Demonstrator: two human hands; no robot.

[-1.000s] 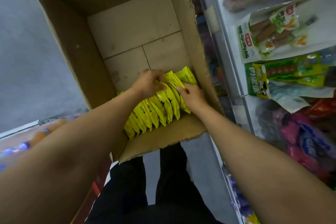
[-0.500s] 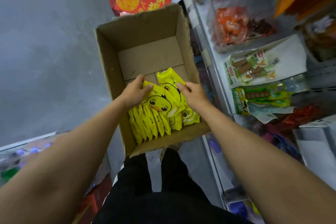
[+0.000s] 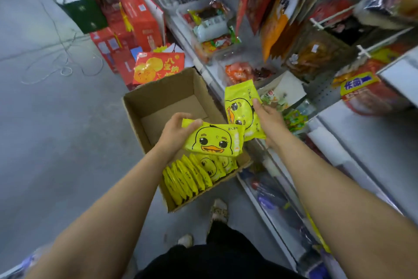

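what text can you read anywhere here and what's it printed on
"八宝纳": on the red gift pack on the floor; the characters below it are cut off.
"CKOK", or close to it: sideways on the right duck pack, which the right hand holds.
Small print on the left duck pack, which the left hand holds: too blurred to read.
Blue characters on the yellow shelf label: too blurred to read.

Clear drop into far half of box (image 3: 158, 94); near half jammed with yellow packs (image 3: 188, 179); shelf (image 3: 352, 136) tight on right.
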